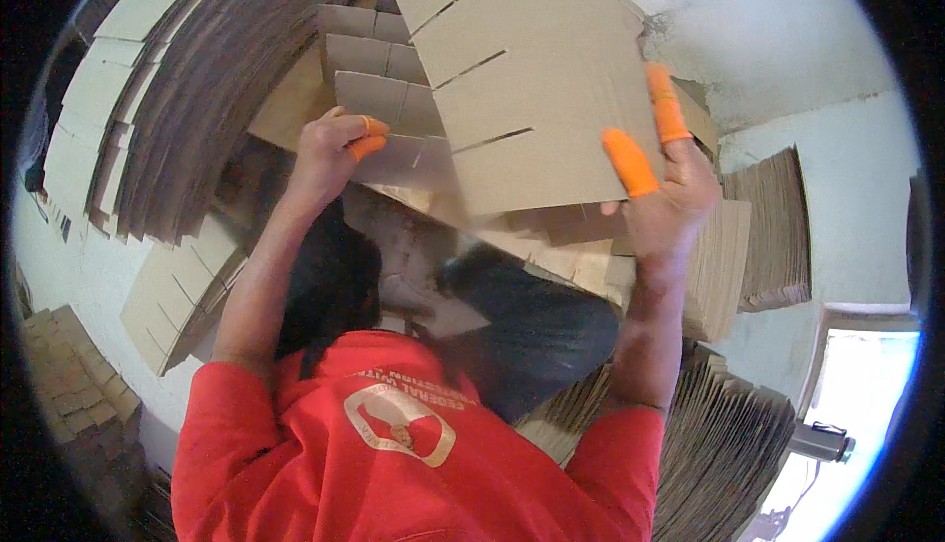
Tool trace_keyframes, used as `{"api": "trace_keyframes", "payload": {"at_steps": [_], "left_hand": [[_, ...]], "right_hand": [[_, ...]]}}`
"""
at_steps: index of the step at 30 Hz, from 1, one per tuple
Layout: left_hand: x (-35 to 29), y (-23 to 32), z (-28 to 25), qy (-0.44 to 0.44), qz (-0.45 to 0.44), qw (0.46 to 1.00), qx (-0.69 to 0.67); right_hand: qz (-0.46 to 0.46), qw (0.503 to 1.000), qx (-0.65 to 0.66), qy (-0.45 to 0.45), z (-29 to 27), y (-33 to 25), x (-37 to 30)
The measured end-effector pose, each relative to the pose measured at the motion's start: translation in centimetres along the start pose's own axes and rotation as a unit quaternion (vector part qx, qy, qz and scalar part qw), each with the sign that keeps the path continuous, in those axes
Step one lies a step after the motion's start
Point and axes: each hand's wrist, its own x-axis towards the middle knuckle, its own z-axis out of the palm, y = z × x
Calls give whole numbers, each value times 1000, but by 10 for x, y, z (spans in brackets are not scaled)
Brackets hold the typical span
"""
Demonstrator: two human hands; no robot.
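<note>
My right hand (671, 183), with orange finger covers on thumb and finger, grips the right edge of a large brown cardboard sheet (551, 79). Several slits run inward from the sheet's left edge, and it hangs tilted over the work surface. Behind and left of it, several cardboard divider strips (384, 57) stand on edge in a row. My left hand (335, 153), also with orange covers, is closed in a pinch at the left end of the nearest divider strip (404, 160). The sheet hides the strips' right ends.
A tall curved stack of slotted cardboard (212, 79) rises at the left, with a smaller slotted stack (187, 281) below it. More cardboard stacks (768, 232) lean by the right wall, and a dense bundle (724, 444) stands at lower right. My dark-clad legs (532, 316) are beneath the work.
</note>
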Motion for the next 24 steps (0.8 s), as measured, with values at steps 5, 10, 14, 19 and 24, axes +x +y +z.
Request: {"api": "trace_keyframes", "payload": {"at_steps": [5,10,14,19,24], "left_hand": [[-2,-13,5,14,41,999,-16],[1,-12,3,-18,28,999,-1],[2,-8,2,-12,4,1000,-17],[3,-8,5,-9,15,1000,-16],[7,-12,9,14,55,998,-22]], "right_hand": [[-38,998,-37,-35,30,-1,7],[-22,999,13,-41,39,-5,14],[-27,999,13,-40,42,-8,14],[-88,993,-26,-69,64,14,10],[-157,984,-34,-72,72,15,18]]}}
